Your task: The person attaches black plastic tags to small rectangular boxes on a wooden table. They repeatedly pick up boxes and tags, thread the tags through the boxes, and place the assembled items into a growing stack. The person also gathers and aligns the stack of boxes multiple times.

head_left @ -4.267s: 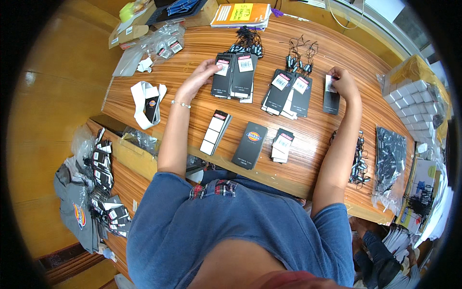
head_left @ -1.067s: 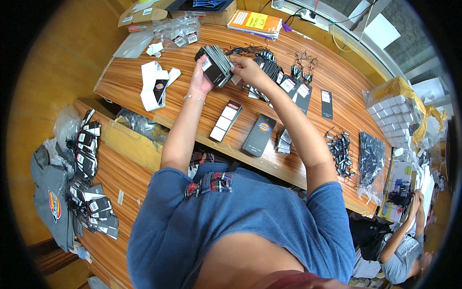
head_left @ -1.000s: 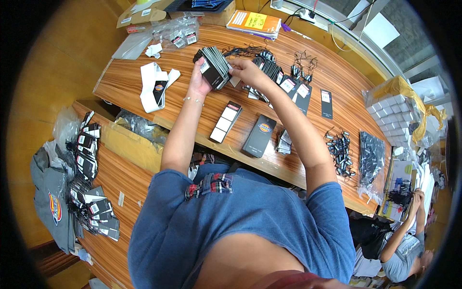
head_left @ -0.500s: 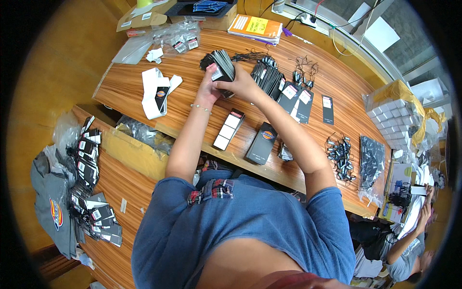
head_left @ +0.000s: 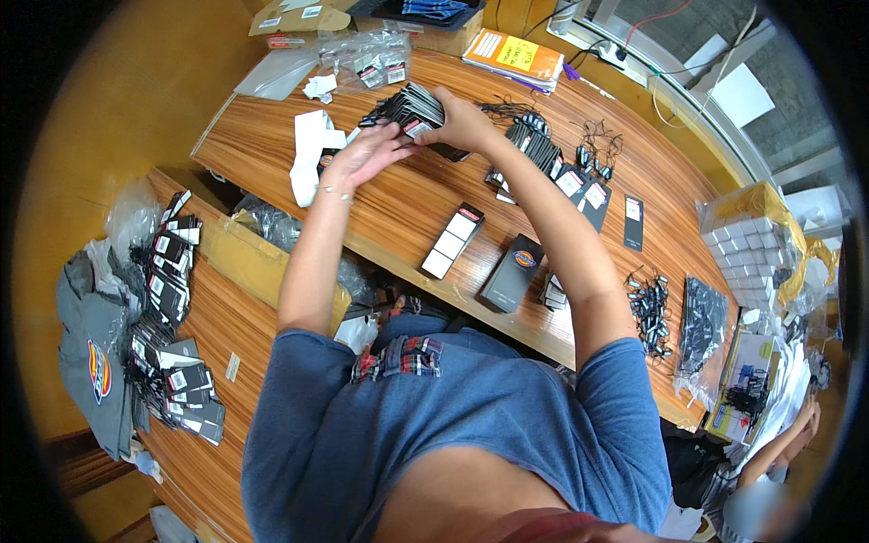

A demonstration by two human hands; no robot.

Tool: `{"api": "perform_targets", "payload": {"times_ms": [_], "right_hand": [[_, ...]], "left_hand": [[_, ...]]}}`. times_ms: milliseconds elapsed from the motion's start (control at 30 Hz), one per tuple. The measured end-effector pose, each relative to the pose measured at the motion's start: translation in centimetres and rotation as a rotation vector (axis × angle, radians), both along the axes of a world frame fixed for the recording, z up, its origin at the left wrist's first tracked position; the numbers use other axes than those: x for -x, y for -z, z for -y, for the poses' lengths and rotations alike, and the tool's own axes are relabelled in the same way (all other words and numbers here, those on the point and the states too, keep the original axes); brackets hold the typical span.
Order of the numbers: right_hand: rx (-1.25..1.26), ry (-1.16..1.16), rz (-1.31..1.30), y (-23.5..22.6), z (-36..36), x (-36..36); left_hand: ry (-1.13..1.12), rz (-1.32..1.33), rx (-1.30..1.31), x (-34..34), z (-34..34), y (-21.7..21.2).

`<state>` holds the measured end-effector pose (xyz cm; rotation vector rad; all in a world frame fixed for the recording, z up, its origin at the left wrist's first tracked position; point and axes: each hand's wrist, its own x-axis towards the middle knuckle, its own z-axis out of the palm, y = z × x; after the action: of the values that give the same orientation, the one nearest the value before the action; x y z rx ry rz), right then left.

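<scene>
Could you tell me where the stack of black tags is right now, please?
In the head view, the stack of black tags is held above the wooden table, between the left hand and right hand.

One view only, taken from a wide fisheye camera worn on the person's head, the left of a side-by-side pair. It faces steeply downward and slightly forward over the person's own chest and blue shirt [head_left: 453, 425], which fills the lower middle of the picture close to the lens. Both forearms enter from below and extend upward to the wooden table [head_left: 425, 195], which lies farther off across the upper half. Picture is upright, not mirrored. Straight table edges bow toward the dark circular rim. A second lower wooden surface [head_left: 226, 335] sits at left. No second view is supplied for comparison.
</scene>
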<state>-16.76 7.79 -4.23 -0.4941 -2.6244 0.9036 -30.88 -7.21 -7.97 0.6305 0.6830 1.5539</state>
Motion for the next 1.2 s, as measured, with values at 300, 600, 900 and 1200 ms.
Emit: {"api": "perform_targets", "payload": {"times_ms": [300, 600, 900, 1200], "right_hand": [[0.171, -0.326, 0.151, -4.6, 1.0, 3.1], [-0.377, -0.222, 0.415, -5.7, 3.0, 0.1], [-0.261, -0.230, 0.231, 1.6, 3.9, -2.2], [-0.225, -0.199, 0.131, 4.0, 2.3, -3.6]], "left_hand": [[-0.213, 0.015, -0.031, 0.9, 7.2, -3.1], [-0.834, -1.554, 0.353, -2.5, 9.4, -7.2], [-0.415, -1.498, 0.021, -3.9, 2.2, 1.8], [-0.409, -1.499, -0.018, -4.0, 2.0, 1.3]]}}
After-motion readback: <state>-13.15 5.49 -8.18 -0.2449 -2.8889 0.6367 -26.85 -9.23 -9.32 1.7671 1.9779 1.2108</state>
